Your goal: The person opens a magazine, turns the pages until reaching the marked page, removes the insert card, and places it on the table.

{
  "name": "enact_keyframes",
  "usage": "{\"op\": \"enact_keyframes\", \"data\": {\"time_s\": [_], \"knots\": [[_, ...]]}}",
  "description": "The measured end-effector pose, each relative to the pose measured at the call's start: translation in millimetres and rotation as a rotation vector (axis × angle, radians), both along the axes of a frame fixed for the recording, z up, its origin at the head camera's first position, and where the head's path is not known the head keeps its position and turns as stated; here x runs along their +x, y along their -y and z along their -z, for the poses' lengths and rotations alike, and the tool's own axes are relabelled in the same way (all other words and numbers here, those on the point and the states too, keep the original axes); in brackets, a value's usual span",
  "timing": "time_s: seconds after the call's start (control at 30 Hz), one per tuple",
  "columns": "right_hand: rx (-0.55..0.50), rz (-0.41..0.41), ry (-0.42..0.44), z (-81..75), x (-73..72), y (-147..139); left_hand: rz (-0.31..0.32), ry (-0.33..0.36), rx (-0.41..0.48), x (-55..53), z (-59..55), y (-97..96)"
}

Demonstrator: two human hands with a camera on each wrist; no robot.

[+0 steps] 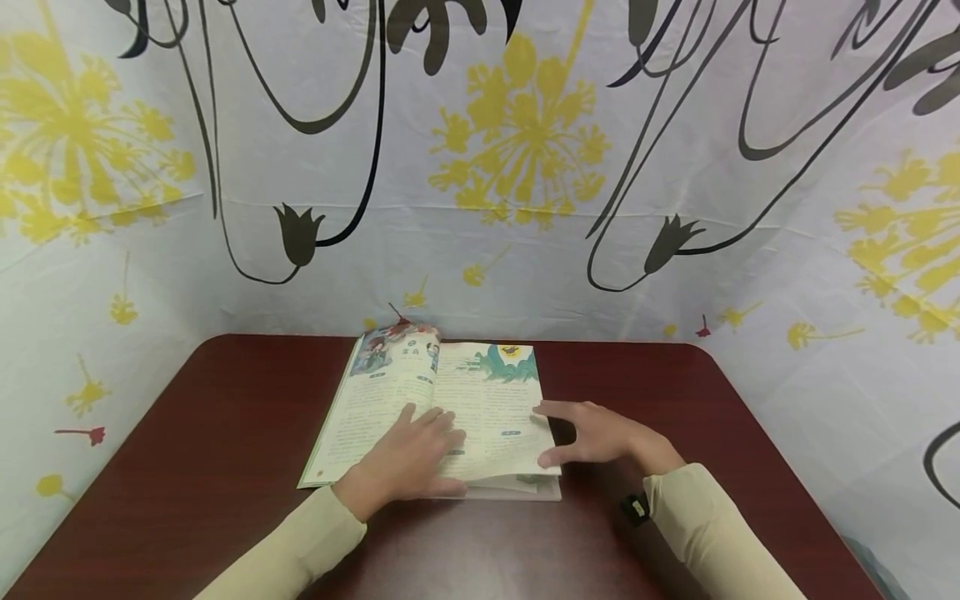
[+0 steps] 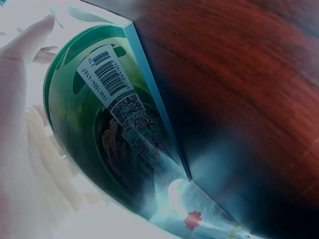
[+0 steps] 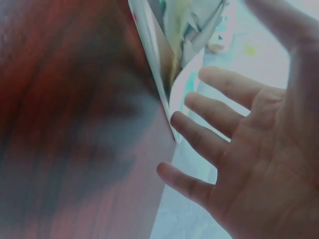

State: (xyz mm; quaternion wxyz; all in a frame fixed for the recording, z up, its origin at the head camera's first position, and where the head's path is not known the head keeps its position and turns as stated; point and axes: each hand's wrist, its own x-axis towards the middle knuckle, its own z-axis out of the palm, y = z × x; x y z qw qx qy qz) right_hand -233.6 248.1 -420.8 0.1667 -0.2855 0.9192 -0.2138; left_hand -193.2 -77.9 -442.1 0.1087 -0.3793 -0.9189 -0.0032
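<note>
Since the head view's clearest, start there: an open, thin softcover magazine with cream, colour-printed pages (image 1: 487, 408) sits on a dark red-brown wood-grain table (image 1: 637, 383). Left hand (image 1: 408, 462) lies across the lower pages, fingers extended; right hand (image 1: 600, 433) is spread at the right edge, no pinch that I can make out.

Left wrist cam: the shiny green cover (image 2: 65, 99) with its white barcode panel (image 2: 110, 74) bows in a curve, so I'd guess light, floppy, kinda slippery.

Right wrist cam: that hand's fanned out beside loose pale leaves (image 3: 183, 89). Thin paper probably creases easily, so I'd steady the spine and take leaves by the outer corner.
</note>
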Motion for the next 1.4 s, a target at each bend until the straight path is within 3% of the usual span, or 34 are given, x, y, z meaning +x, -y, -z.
{"op": "enact_keyframes", "data": {"time_s": [0.13, 0.3, 0.63, 1.13, 1.4], "knots": [[-0.038, 0.029, -0.007, -6.0, -2.9, -8, 0.014, 0.007, 0.0, 0.5, -1.2, 1.6], [-0.014, 0.08, -0.021, -10.0, -5.6, -14, 0.069, 0.009, 0.044, -1.0, -2.3, 2.3], [0.019, 0.116, -0.011, -9.0, -6.3, -16, 0.146, -0.061, 0.103, -3.0, -3.0, 1.0], [0.048, 0.082, -0.04, -0.8, -5.3, -12, 0.152, -0.245, 0.041, -4.0, -8.1, -0.6], [0.097, 0.007, -0.096, 1.8, 2.0, 2, 0.128, -0.238, -0.034, -4.1, -10.0, 0.3]]}}
